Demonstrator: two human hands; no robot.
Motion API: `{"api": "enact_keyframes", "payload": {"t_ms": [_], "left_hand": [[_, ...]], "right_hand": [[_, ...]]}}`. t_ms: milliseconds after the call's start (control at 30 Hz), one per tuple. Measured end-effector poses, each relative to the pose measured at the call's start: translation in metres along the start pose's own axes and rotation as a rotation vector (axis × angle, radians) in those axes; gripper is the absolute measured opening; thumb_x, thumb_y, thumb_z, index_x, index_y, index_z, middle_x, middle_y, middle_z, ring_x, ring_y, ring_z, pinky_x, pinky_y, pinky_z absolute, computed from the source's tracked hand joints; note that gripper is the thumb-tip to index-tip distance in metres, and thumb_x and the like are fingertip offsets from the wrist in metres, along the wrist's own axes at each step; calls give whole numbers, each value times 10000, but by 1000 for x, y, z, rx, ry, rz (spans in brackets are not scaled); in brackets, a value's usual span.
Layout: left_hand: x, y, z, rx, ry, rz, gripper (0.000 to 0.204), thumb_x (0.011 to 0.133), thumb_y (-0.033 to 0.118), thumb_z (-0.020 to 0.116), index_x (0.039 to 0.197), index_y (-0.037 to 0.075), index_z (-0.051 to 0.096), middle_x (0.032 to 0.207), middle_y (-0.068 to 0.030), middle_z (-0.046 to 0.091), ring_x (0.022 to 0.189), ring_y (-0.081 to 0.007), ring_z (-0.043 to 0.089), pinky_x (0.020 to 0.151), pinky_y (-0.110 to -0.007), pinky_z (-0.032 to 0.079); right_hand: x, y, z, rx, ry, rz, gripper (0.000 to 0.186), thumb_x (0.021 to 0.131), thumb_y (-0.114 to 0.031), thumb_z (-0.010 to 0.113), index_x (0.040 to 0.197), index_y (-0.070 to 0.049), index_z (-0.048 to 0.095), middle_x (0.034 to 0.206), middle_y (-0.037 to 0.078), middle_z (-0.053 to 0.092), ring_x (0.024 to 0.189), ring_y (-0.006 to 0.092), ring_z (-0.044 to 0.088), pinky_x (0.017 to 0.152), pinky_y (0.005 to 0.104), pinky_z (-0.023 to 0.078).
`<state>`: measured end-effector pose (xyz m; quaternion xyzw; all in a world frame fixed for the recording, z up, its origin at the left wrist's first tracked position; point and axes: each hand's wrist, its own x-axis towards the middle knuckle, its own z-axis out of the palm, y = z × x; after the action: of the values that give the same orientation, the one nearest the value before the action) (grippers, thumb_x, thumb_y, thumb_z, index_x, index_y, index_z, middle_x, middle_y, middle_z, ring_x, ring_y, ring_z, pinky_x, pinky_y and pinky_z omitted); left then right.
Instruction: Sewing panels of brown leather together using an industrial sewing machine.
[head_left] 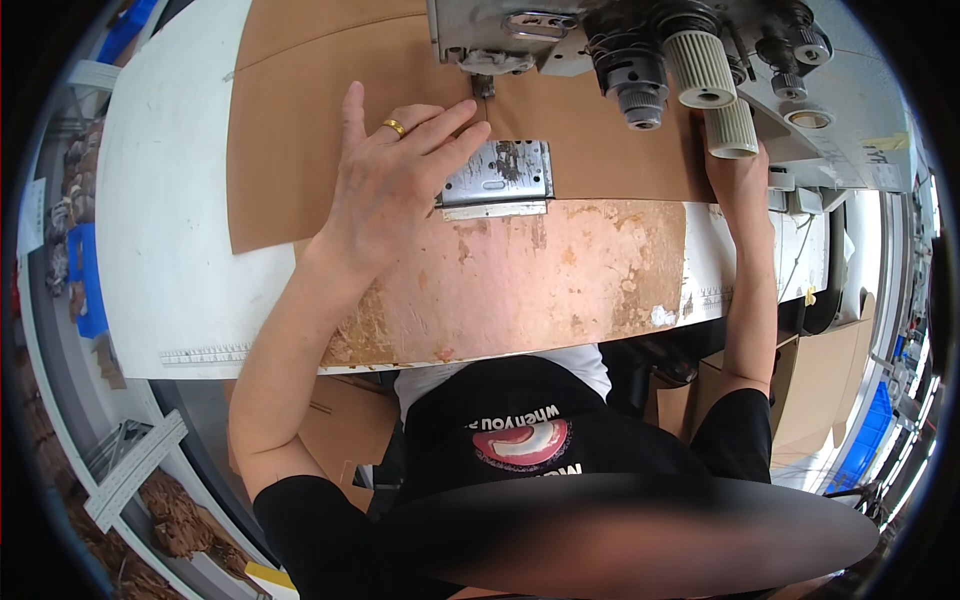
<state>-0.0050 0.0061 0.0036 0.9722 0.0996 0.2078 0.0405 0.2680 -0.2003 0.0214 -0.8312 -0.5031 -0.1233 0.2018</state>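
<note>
A large brown sheet (290,140), like leather or faux leather, lies across the sewing machine's bed and runs under its presser foot (484,88). My left hand (395,175), a gold ring on one finger, rests on the sheet with fingers spread. Its fingertips are close to the presser foot and just left of the metal needle plate (500,170). At the sheet's right edge is my right hand (738,178), under the machine's cream ribbed knobs (697,68). Those knobs and the machine hide its fingers, so its grip cannot be made out.
The sewing machine head (540,35) overhangs the work from the far side. A worn, peeling tan patch (520,280) covers the white table (170,200) near me. Cardboard boxes (825,380) stand at lower right; blue bins (88,280) and brown bundles (180,515) sit at left.
</note>
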Motion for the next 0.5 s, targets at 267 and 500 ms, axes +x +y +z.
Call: {"api": "enact_keyframes", "payload": {"t_ms": [267,500], "left_hand": [[1,-1,4,39,31,29,372,808,19,553,1137,155,659,1203,38,612,1023,-154,587,1039,-610,238],[-1,-1,4,18,28,24,347,820,17,548,1137,116,651,1201,27,611,1014,-154,594,1049,-623,228]], "right_hand": [[4,3,3,-48,15,-24,144,860,-19,534,962,-43,633,901,129,636,810,346,623,704,406,493],[9,-2,5,-64,15,6,157,848,-21,529,962,-57,631,914,123,635,821,347,620,709,414,499]]}}
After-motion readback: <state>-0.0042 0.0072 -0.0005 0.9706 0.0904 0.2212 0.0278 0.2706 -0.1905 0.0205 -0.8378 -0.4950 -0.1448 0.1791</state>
